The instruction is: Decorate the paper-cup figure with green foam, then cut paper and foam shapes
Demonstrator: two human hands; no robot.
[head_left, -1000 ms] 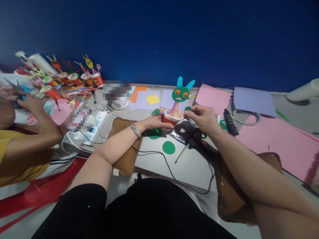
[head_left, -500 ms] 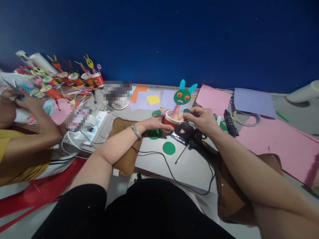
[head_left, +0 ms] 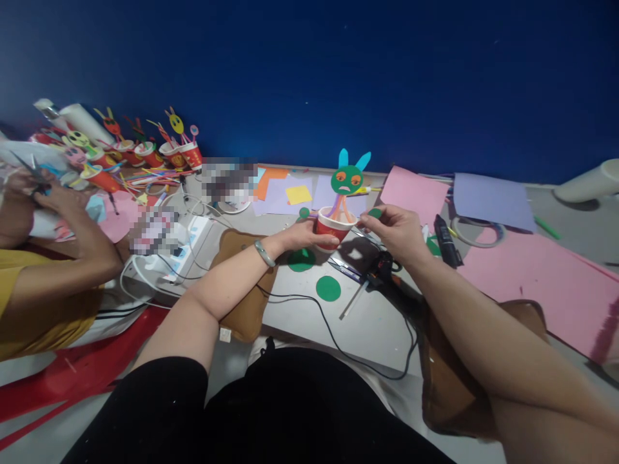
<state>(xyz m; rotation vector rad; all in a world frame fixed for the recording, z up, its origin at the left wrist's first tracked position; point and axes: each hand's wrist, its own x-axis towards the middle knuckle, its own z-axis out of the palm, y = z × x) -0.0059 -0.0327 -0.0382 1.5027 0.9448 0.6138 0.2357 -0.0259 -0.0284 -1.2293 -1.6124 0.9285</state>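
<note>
My left hand is wrapped round a red paper cup with a white rim, holding it above the table. Purple and orange fuzzy stems rise from the cup to a green paper face with blue ears, orange eyes and a downturned mouth. Beside the cup's right rim, my right hand pinches a small green paper disc. Another small green disc shows left of the cup. Larger green paper circles lie on the table in front. A glue gun and scissors lie below my right hand.
A black marker, a tape roll and pink paper lie to the right. At left are a power strip, several finished cup figures and another person's hands with scissors. A black cord crosses the front.
The cup is tilted differently, and its green face has shifted slightly left and turned. The small disc in my right hand has moved a little right, away from the cup, and shows more.
</note>
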